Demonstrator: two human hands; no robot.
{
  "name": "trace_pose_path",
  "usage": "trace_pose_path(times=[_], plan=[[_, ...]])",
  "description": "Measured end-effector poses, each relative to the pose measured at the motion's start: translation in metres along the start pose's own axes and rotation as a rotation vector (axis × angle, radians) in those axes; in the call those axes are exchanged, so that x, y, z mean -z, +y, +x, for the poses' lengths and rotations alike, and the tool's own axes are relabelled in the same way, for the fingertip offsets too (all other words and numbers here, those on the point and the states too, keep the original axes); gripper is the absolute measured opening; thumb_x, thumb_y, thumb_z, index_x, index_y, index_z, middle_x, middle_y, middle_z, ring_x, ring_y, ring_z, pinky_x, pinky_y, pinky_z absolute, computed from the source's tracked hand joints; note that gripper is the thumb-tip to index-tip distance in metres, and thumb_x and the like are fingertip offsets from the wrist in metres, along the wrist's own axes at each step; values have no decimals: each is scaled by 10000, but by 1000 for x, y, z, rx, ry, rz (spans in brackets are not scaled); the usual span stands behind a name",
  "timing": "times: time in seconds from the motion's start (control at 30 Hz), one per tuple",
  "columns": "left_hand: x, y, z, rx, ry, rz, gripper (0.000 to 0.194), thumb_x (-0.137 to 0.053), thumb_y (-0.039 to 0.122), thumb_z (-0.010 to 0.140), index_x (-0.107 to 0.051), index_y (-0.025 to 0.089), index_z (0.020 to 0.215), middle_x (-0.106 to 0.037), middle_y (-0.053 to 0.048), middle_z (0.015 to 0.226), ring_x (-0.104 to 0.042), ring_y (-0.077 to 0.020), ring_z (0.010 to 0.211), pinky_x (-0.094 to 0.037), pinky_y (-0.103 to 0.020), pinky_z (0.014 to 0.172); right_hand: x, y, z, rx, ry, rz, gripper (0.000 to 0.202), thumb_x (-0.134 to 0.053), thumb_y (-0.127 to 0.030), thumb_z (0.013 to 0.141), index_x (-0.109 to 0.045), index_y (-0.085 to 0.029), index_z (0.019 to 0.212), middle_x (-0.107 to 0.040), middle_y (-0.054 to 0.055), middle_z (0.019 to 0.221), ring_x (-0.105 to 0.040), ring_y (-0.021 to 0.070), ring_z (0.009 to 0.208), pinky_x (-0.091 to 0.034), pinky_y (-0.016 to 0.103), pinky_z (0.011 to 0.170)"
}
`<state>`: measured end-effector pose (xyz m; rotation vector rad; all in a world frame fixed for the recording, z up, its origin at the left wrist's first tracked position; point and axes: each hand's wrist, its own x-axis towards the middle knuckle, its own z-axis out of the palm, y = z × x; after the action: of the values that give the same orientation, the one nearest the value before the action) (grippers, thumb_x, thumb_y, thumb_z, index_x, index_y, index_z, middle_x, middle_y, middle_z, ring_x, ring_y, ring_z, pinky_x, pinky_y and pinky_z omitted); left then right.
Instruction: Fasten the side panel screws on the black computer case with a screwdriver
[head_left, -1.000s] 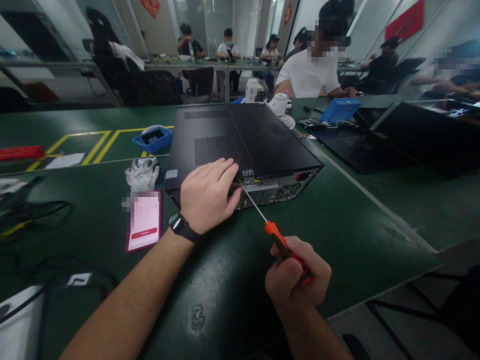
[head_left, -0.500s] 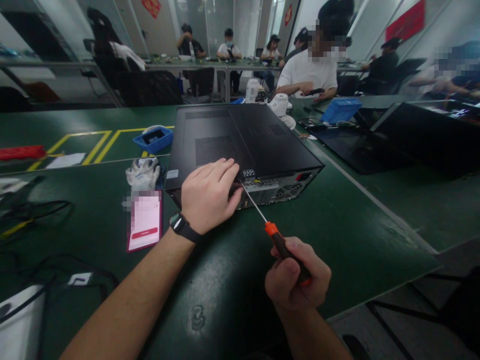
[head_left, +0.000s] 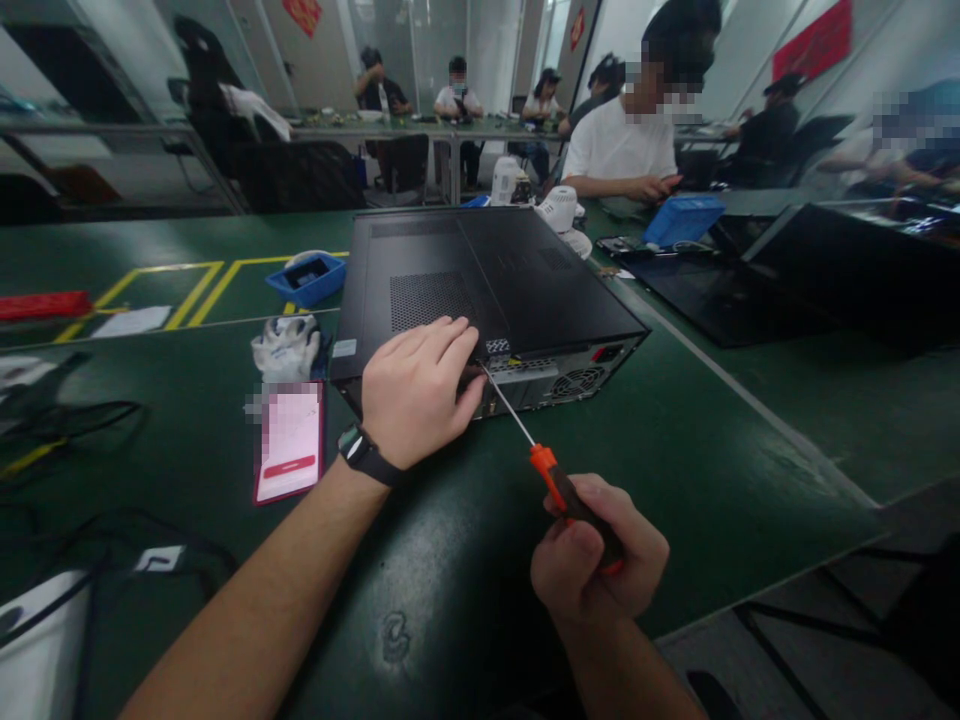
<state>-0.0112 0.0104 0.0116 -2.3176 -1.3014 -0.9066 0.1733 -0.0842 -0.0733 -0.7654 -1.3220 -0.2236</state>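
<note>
A black desktop computer case (head_left: 555, 285) lies on its side on the green table, its rear panel with a round fan grille facing me. My left hand (head_left: 420, 390) rests over its rear edge, fingers stretched flat on the top and thumb down by the rear panel. My right hand (head_left: 600, 550) is closed around the handle of an orange and black screwdriver (head_left: 550, 470). The thin shaft points up and left to the case's rear edge, beside my left thumb. What exactly the tip touches is too small to make out.
Left of the case are a blue bin (head_left: 307, 280), grey-white gloves (head_left: 289, 345) and a phone (head_left: 291, 445) with a lit screen. Black cables (head_left: 97, 425) lie farther left. A dark flat panel (head_left: 720, 300) is at right. Across the table sits a co-worker (head_left: 622, 150).
The screwdriver handle has rotated slightly in my right hand, showing more orange along its side. My left hand and the case stay put. The co-worker opposite has shifted their hands.
</note>
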Motion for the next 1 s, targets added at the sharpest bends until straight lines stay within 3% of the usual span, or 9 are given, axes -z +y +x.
trace_pose_path(times=[0.2, 0.47, 0.73, 0.9, 1.0], plan=[[0, 0, 0, -5, 1, -2, 439, -632, 305, 975, -683, 145, 1380, -713, -148, 1449, -684, -343, 1333, -551, -521, 1106, 2, 0, -2, -1, -33, 49, 346, -611, -245, 957, -649, -153, 1289, -681, 57, 974, -710, 191, 741, -646, 379, 614], [0, 0, 0, -11, 4, 12, 431, -619, 305, 981, -682, 137, 1372, -717, -146, 1442, -687, -343, 1326, -555, -514, 1097, -6, -8, 12, 14, -29, 85, 371, -622, -165, 879, -649, -126, 1247, -666, 69, 961, -670, 197, 776, -609, 374, 610], [1, 0, 0, -16, 3, 23, 430, -619, 304, 984, -679, 128, 1372, -719, -142, 1441, -689, -340, 1322, -554, -506, 1098, 0, 0, 4, 19, -29, 4, 368, -650, -154, 925, -620, -155, 1292, -693, 50, 988, -683, 155, 702, -603, 320, 581], [0, -1, 0, -23, 9, 31, 430, -624, 306, 978, -682, 120, 1362, -726, -140, 1428, -694, -339, 1314, -557, -497, 1090, -4, -3, 5, -16, -13, 92, 353, -625, -234, 963, -628, -147, 1305, -689, 69, 1014, -697, 191, 768, -626, 376, 611], [0, -1, 0, -22, 16, 30, 429, -634, 306, 972, -689, 117, 1353, -730, -140, 1421, -698, -342, 1306, -558, -497, 1086, -6, -6, 9, -3, -2, 89, 357, -628, -192, 933, -638, -138, 1286, -685, 71, 1013, -699, 198, 792, -623, 377, 616]])
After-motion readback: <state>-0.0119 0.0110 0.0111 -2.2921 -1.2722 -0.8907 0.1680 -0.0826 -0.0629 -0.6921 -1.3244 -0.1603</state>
